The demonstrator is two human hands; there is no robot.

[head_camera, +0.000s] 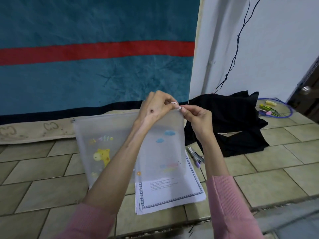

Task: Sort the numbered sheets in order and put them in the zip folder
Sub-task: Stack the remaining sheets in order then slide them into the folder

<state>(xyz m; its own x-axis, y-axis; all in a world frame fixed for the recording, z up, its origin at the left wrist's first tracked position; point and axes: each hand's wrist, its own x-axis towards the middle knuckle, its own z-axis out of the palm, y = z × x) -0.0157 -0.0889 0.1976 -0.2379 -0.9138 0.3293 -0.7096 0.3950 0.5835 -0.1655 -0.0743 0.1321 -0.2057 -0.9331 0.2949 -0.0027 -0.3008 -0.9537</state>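
Tiled flooring is forming the work surface, with a teal blanket (96,75) bearing a red stripe hanging behind and a mattress edge (34,131) lying along its foot. At centre, the zip folder (110,144), a frosted pouch printed with a giraffe and clouds, is being held upright so that its zip edge faces upward, within reach of both hands. At the folder's upper right corner, the left hand (156,107) is pinching what appears to be the white ring pull of the slider, while the right hand (198,118) is pinching the corner of the folder itself, just beside the slider; this opposed hold is probably bracing the limp plastic so the slider can travel instead of dragging the pouch with it. Whether the zip is being opened or closed cannot be told. Below the folder's lower right corner, and partly behind it, the numbered sheets (170,195) are lying in a squared stack on the tiles, bordered page uppermost, apparently gathered for insertion; their order cannot be read. Just right of the folder, pens (196,156) are resting on the floor. Farther right of the folder, a black cloth (229,121) is lying crumpled against the white wall (269,49), down which a dark cable (236,49) is hanging.
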